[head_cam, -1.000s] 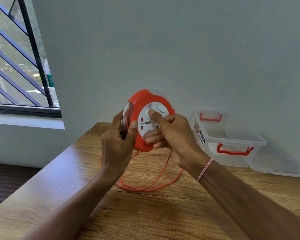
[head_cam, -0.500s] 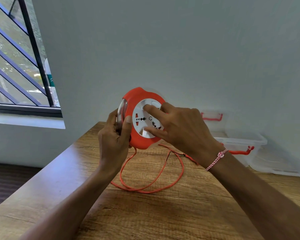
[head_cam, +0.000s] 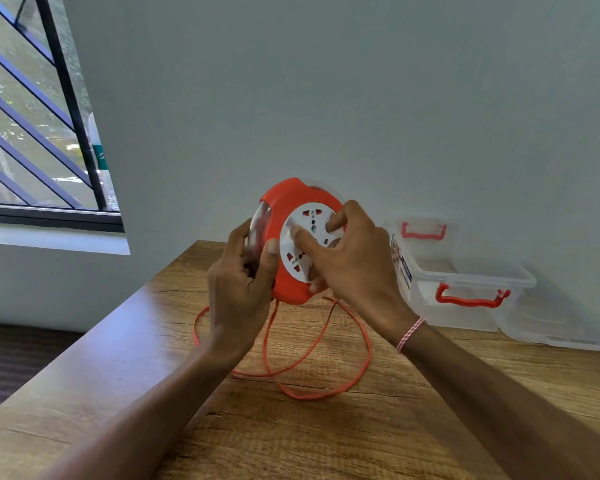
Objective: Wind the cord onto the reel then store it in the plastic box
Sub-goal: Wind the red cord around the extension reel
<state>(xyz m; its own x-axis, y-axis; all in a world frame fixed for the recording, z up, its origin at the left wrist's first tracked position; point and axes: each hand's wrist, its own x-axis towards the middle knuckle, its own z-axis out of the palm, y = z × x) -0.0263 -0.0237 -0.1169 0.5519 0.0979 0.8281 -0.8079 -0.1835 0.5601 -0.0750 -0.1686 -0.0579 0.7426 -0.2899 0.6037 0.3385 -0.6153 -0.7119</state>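
I hold an orange cord reel point(head_cam: 281, 216) with a white socket face point(head_cam: 307, 233) upright above the wooden table point(head_cam: 326, 427). My left hand point(head_cam: 238, 292) grips its left rim, thumb on the orange front. My right hand point(head_cam: 354, 261) has its fingers curled onto the white socket disc. The orange cord point(head_cam: 321, 344) hangs from the reel's underside and lies in loose loops on the table. A clear plastic box point(head_cam: 465, 271) with red handles stands open at the right, against the wall.
The box's clear lid point(head_cam: 551, 323) lies flat to the right of the box. A barred window point(head_cam: 39, 116) is at the upper left. The table's left edge drops to a dark floor point(head_cam: 11, 362).
My right hand has turned on the socket disc, and the disc has rotated with it. The cord loops on the table have shifted and widened to the right.
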